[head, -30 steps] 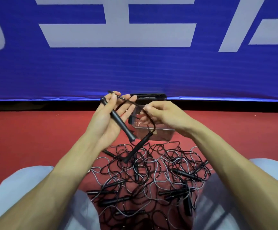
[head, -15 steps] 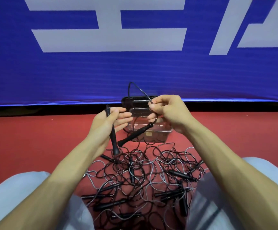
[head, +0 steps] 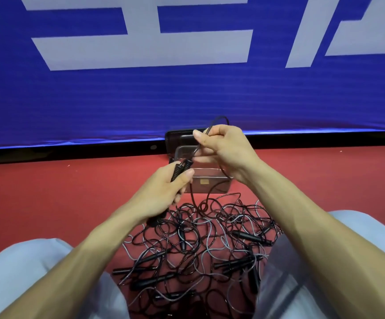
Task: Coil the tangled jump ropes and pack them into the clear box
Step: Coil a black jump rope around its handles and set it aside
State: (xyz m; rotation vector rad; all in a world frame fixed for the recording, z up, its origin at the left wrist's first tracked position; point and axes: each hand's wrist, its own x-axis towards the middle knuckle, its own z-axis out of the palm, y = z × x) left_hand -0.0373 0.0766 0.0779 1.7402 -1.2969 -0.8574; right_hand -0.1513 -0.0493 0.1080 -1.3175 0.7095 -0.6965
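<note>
Two black handles (head: 181, 169) are gripped side by side in the left hand (head: 164, 192). The cord (head: 219, 119) running from them is pinched between thumb and fingers of the right hand (head: 223, 150), near the clear box (head: 221, 186), which stands on the red floor (head: 72, 192) beyond the tangled pile (head: 198, 245). The cord's trailing run is seen to drop into the pile, so even loops are best laid against the handles, with slack drawn out slowly lest the pile be lifted along.
</note>
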